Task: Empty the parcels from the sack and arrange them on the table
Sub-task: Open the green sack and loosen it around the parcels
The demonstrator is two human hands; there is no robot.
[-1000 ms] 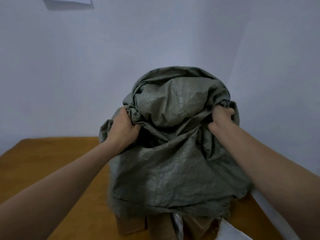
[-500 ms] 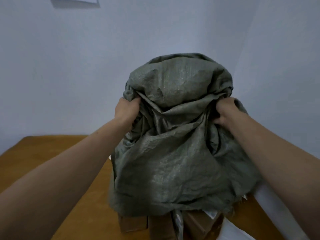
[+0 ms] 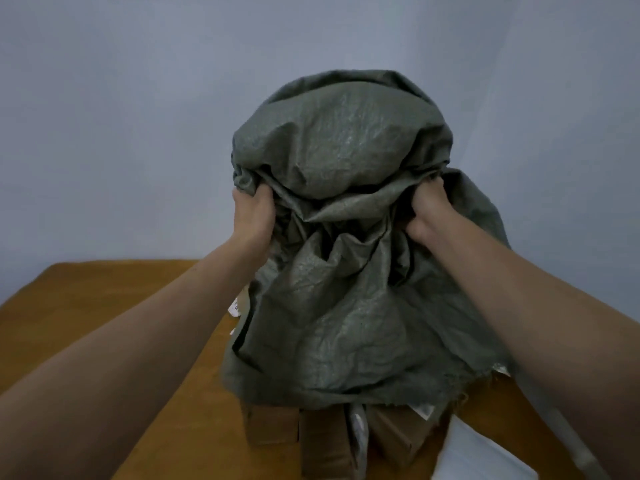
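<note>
1. both hands are clenched: left hand (image 3: 252, 216) and right hand (image 3: 427, 209) each grip a fistful of fabric high on the sack (image 3: 339, 306), mouth down over the wooden table (image 3: 104, 306).
2. the sack looks like thin woven plastic, grey-green, crinkly and floppy. probably light, so bunched folds are the best hold.
3. brown cardboard parcels (image 3: 273, 424) poke out under its frayed mouth, boxy and stiff. i'd take them by the sides.
</note>
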